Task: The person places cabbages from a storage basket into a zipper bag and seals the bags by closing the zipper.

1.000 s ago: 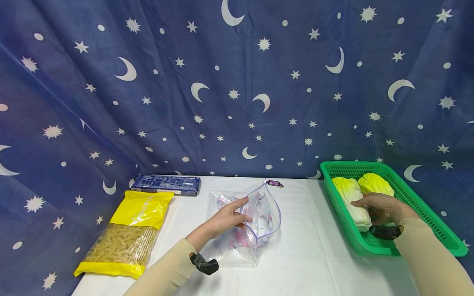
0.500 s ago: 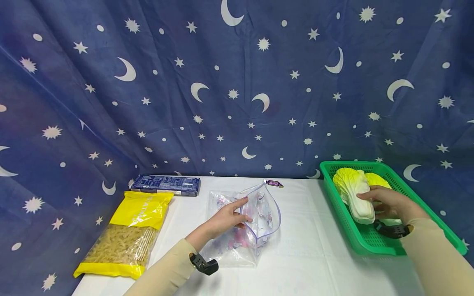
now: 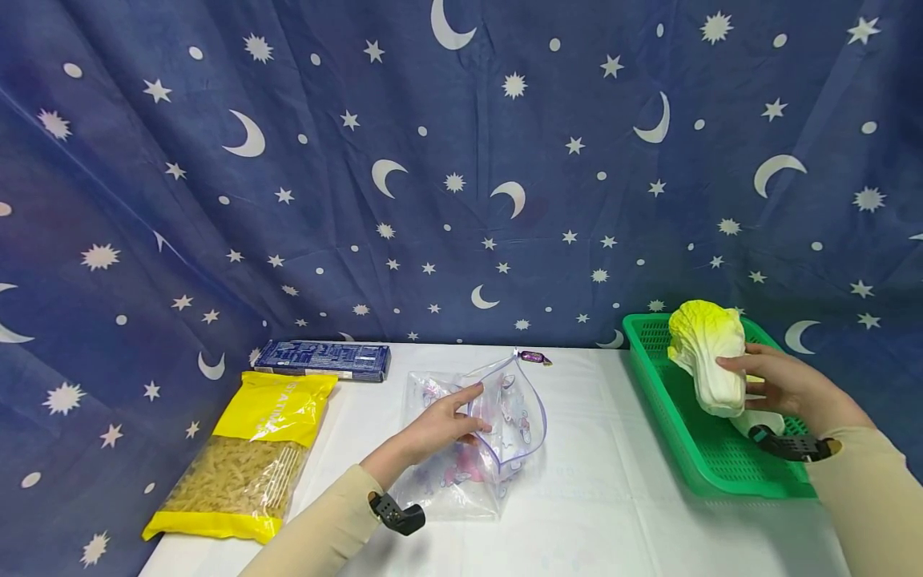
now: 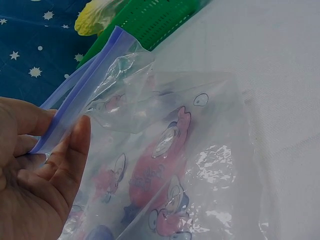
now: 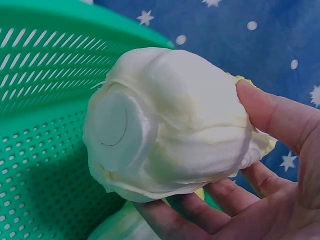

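Note:
A napa cabbage [image 3: 710,357], white at the base with yellow-green leaves, is gripped in my right hand [image 3: 800,389] above the green basket [image 3: 685,445]. In the right wrist view the cabbage's round cut base [image 5: 122,132] faces the camera, with the thumb above and the fingers underneath. A second cabbage [image 5: 127,225] lies below in the basket, mostly hidden. My left hand [image 3: 440,425] holds the purple-edged mouth of a clear zip bag [image 3: 461,489] printed with pink cartoon figures. The left wrist view shows the purple rim [image 4: 75,95] pinched between thumb and fingers, the mouth standing apart.
On the left lies a yellow pasta bag [image 3: 245,457], with a flat dark blue package [image 3: 324,361] behind it. A small purple wrapped candy [image 3: 534,357] sits beyond the zip bag's mouth. A blue curtain with moons and stars [image 3: 461,160] borders the white table [image 3: 591,505].
My right hand has lifted the cabbage up from the basket floor, moving slightly right and tilting its leafy end upward. The left hand and zip bag have stayed in place.

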Demonstrator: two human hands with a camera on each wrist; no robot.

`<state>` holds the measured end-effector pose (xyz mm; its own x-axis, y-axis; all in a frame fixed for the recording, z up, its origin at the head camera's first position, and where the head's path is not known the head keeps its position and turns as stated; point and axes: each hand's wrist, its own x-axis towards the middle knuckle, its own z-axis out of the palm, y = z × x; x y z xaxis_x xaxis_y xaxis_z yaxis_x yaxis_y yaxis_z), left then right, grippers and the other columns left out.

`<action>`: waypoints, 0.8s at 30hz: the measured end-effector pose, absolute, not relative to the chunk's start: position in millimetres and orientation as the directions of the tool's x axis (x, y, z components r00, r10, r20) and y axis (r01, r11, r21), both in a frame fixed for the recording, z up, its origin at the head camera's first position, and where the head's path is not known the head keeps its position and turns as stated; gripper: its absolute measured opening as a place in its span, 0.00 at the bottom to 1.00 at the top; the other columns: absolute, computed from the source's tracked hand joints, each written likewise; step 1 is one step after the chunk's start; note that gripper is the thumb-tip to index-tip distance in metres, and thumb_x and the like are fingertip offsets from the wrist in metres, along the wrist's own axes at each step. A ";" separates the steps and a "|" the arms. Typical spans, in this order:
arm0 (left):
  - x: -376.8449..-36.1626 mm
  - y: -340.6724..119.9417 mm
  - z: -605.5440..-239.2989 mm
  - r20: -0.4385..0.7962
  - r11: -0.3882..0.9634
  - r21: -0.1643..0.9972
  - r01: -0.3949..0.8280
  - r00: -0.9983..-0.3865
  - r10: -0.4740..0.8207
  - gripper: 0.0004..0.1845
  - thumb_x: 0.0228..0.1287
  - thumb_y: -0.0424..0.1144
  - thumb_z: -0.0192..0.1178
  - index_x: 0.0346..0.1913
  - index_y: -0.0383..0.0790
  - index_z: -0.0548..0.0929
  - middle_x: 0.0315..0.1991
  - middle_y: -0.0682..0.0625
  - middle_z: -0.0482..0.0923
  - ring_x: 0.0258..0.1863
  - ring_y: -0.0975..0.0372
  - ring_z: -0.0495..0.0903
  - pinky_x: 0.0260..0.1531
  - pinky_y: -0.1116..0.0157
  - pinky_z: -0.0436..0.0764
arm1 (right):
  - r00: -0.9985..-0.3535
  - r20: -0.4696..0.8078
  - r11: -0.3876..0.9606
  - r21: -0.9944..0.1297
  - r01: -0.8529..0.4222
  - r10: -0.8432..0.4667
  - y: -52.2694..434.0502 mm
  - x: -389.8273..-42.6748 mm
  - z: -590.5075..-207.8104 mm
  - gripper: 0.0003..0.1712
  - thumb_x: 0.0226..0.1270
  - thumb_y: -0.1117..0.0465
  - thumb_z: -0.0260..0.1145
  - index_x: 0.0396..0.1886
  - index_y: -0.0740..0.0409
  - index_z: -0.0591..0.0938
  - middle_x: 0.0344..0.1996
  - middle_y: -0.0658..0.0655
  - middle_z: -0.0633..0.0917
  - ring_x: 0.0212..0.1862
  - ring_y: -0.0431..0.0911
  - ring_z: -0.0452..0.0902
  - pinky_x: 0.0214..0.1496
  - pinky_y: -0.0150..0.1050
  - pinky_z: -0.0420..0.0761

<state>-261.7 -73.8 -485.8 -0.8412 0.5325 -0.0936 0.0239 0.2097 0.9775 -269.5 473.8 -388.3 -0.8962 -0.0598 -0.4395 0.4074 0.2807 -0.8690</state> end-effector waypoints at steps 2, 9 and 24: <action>-261.5 -74.0 -485.5 -0.093 0.208 0.978 0.024 -0.840 0.534 0.38 0.72 0.36 0.61 0.81 0.39 0.58 0.45 0.45 0.88 0.38 0.56 0.87 0.49 0.59 0.85 | -0.905 -0.421 0.262 -0.882 0.392 -0.063 472.2 -269.9 -383.1 0.60 0.79 0.49 0.60 0.78 0.62 0.22 0.41 0.44 0.79 0.43 0.45 0.84 0.50 0.49 0.86; -261.2 -74.4 -486.6 -0.092 0.213 0.977 0.029 -0.839 0.536 0.38 0.73 0.36 0.61 0.81 0.40 0.57 0.45 0.42 0.88 0.37 0.56 0.87 0.50 0.59 0.85 | -0.925 -0.368 0.172 -0.921 0.348 -0.096 458.6 -272.0 -367.3 0.59 0.79 0.52 0.61 0.80 0.56 0.23 0.44 0.43 0.77 0.44 0.44 0.84 0.50 0.49 0.86; -260.2 -73.0 -485.2 -0.094 0.221 0.975 0.030 -0.844 0.527 0.38 0.73 0.36 0.61 0.81 0.41 0.58 0.47 0.37 0.87 0.37 0.56 0.87 0.51 0.58 0.84 | -0.943 -0.226 0.075 -0.974 0.214 -0.246 380.5 -262.9 -344.8 0.26 0.78 0.63 0.60 0.66 0.41 0.61 0.50 0.48 0.81 0.47 0.46 0.85 0.47 0.50 0.87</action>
